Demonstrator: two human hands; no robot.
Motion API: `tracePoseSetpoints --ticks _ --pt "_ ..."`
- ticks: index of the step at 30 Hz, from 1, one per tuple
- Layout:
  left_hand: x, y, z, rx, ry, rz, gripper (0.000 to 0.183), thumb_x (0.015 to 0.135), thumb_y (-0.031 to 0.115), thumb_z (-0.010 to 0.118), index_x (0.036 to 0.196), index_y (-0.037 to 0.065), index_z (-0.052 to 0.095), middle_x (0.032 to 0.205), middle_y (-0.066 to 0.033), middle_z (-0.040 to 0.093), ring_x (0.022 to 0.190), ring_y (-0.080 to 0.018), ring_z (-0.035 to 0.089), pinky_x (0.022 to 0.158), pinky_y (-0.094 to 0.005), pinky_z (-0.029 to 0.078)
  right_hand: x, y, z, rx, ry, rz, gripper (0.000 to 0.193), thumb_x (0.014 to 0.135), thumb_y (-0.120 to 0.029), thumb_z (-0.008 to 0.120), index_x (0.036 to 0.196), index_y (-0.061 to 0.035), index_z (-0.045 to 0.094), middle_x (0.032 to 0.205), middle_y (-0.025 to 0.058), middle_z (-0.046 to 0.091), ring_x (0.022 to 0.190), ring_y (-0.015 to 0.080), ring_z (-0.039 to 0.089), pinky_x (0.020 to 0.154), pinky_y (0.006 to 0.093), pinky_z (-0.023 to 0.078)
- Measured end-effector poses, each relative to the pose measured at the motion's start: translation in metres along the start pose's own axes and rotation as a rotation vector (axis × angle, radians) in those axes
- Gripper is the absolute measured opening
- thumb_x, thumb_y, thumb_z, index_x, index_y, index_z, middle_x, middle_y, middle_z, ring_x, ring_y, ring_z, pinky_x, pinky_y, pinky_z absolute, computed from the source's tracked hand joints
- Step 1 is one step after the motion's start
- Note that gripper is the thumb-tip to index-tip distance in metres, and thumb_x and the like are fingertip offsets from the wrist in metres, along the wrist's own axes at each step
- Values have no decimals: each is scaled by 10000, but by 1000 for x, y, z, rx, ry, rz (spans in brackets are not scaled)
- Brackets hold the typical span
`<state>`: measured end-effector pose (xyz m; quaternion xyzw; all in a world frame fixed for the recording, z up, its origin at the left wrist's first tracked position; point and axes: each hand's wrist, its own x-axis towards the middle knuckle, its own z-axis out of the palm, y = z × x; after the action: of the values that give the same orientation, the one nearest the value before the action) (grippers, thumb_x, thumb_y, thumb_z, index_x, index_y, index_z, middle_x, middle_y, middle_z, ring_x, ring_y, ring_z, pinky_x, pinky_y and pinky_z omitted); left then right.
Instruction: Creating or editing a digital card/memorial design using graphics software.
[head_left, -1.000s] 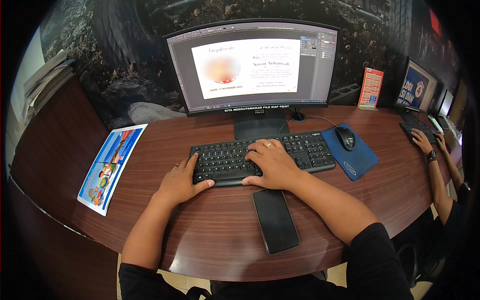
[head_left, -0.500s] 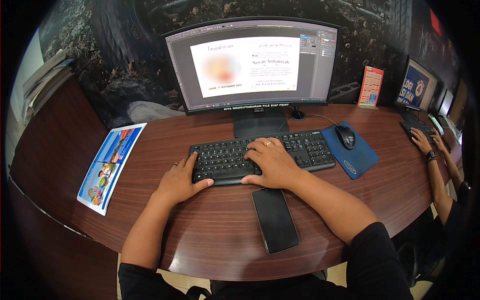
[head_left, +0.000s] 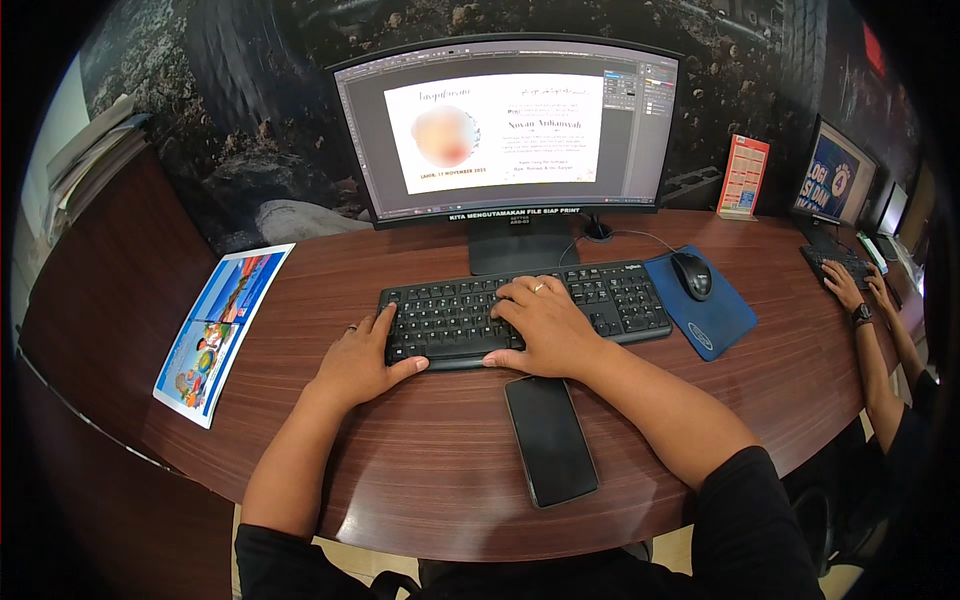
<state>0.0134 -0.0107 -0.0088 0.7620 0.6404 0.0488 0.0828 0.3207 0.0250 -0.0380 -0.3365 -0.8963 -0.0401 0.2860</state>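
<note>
A black keyboard (head_left: 450,318) lies on the desk below a wide curved monitor (head_left: 500,130). My left hand (head_left: 362,362) rests at the keyboard's left end, fingertips on its edge keys and thumb stretched along the near edge. Over the right-middle keys lies my right hand (head_left: 543,325), fingers bent slightly and apart, with a ring on one finger. Neither hand holds anything. Just below my right wrist, a dark smartphone (head_left: 552,440) lies flat with its screen black. On the screen is a two-part card layout with a round picture and lines of text.
A black mouse (head_left: 691,275) sits on a blue mouse pad (head_left: 715,315) right of the keyboard. A colourful printed sheet (head_left: 222,335) lies at the left. An orange desk calendar (head_left: 741,178) stands at the back. At far right, another person's hands (head_left: 848,285) are at a second keyboard.
The card's round picture on the screen looks sharper-edged, with a decorated rim at its right. My hands stay practically in place; the view has shifted very slightly.
</note>
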Motion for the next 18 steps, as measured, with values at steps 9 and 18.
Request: tracePoseSetpoints --ticks 9,18 --pt "1 0 2 -21 -7 3 1121 858 745 685 1637 29 318 1553 -339 468 1420 -500 491 1167 -528 432 -1 1 0 -2 -2 -2 623 790 -547 844 1136 -42 729 1261 137 648 1301 340 542 1137 512 363" --pt "6 -8 8 -18 206 211 1033 823 583 824 1584 29 398 1612 -257 409 1428 -477 473 1165 -519 434 2 3 -7 -48 -13 38 644 768 -553 873 1143 -52 723 1321 167 633 1344 367 530 1155 540 360"
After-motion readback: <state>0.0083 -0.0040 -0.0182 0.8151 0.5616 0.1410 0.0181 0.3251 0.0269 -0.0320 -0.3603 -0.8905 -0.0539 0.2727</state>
